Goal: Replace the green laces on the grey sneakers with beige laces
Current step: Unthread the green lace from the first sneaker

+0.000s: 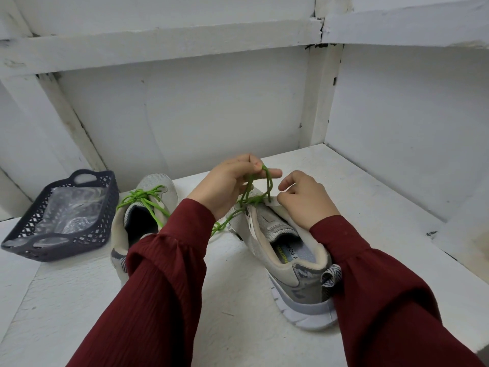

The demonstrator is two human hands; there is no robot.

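- Above the front of the shoe, our left hand (230, 184) pinches between thumb and fingers a raised loop of the green round cord lace (268, 185), which runs down into the upper eyelets.
- Just beside it, our right hand (304, 200) has its fingers curled on the eyelet edge of the grey mesh sneaker with a white sole (299, 276) and holds it on the white painted table top (238, 300).
- We judge this step as unlacing the first shoe: the lace is loose but not yet out of the eyelets.
- The next move, in our opinion, calls for a steady pull, row by row, with the shoe pressed down so it does not lift.
- To the left stands the second grey sneaker (156, 186), its tied green lace (143, 196) untouched.
- Further left, a dark grey plastic lattice basket (108, 207) holds a clear crumpled plastic bag (71, 210); we cannot see the beige laces.
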